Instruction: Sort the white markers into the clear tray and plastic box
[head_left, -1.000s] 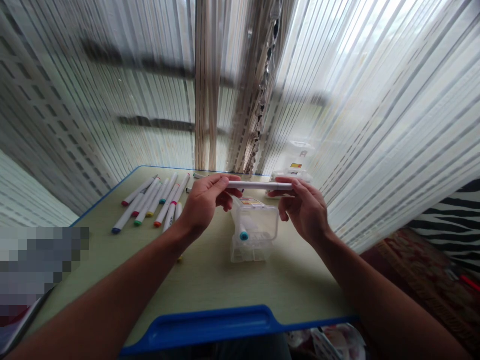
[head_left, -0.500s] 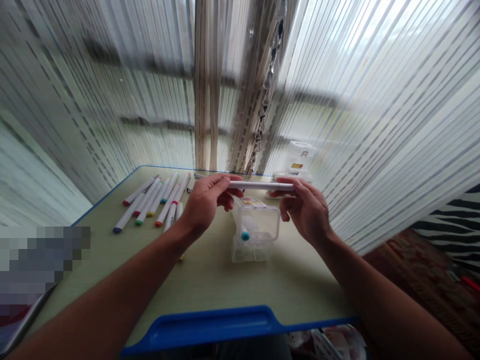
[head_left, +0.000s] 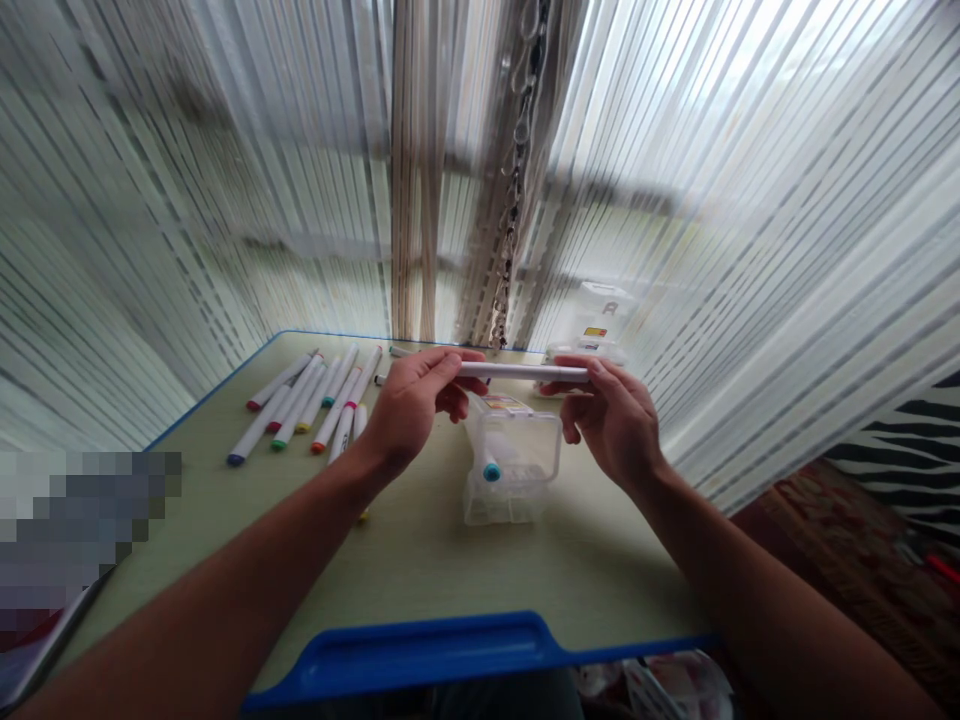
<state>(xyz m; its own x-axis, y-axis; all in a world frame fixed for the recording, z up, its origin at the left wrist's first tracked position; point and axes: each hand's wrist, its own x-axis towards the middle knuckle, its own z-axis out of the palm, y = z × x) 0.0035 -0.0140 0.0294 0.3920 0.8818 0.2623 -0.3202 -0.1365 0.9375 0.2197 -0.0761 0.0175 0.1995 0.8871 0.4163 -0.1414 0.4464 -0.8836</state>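
Note:
A white marker [head_left: 517, 372] lies level between my two hands, above the table. My left hand [head_left: 416, 400] pinches one end between thumb and fingers. The other end is gripped by my right hand [head_left: 615, 415], its thumb on top. Both tips of the marker are covered by fingers. Just below and behind it stands a clear plastic case [head_left: 517, 470] with one teal-ended marker [head_left: 491, 472] showing in it. To the left of my left hand, several white markers [head_left: 300, 400] with coloured ends are spread on the table.
The pale table [head_left: 420, 570] has a blue edge with a moulded blue tray [head_left: 442, 645] at the front. Another clear case [head_left: 600, 320] is at the back right. String curtains [head_left: 300, 200] hang behind. Below the front edge sits a clear container [head_left: 679, 685] with things in it.
My hands and the marker hold nearly the same place. The hanging beaded strand and curtains have swayed slightly to the left.

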